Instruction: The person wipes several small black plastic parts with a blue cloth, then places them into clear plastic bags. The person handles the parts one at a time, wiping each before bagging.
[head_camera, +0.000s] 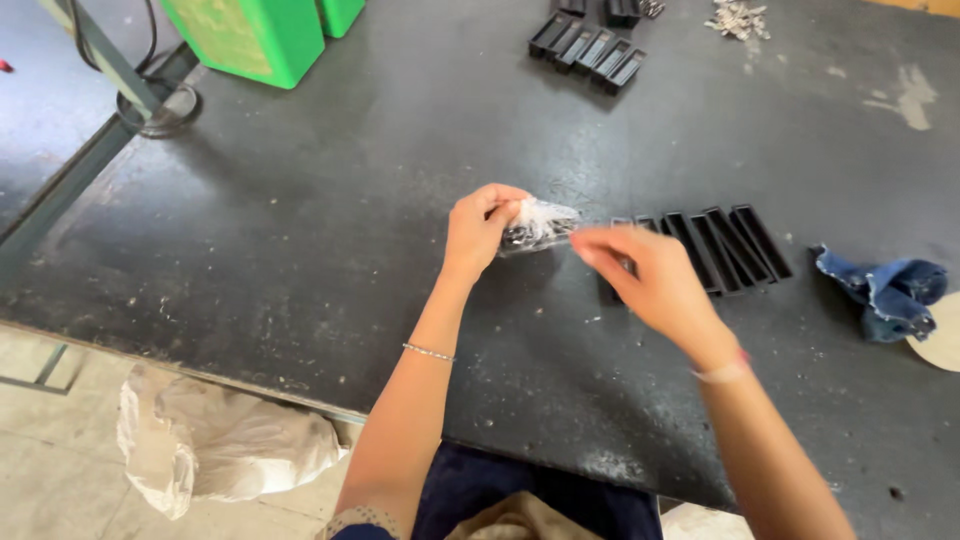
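My left hand (478, 230) pinches a small clear plastic bag (540, 224) with small dark parts inside, held just above the dark table (300, 220). My right hand (640, 275), blurred, is at the bag's right end, its fingertips at the plastic; whether it grips the bag I cannot tell. Behind my right hand, a row of several black rectangular open frames (725, 248) lies side by side on the table.
Another row of black frames (590, 45) lies at the far edge, with a pile of small metal pieces (738, 18) beside it. A crumpled blue denim rag (885, 292) sits at the right. Green containers (255, 35) stand at the far left. A white sack (215, 440) lies on the floor.
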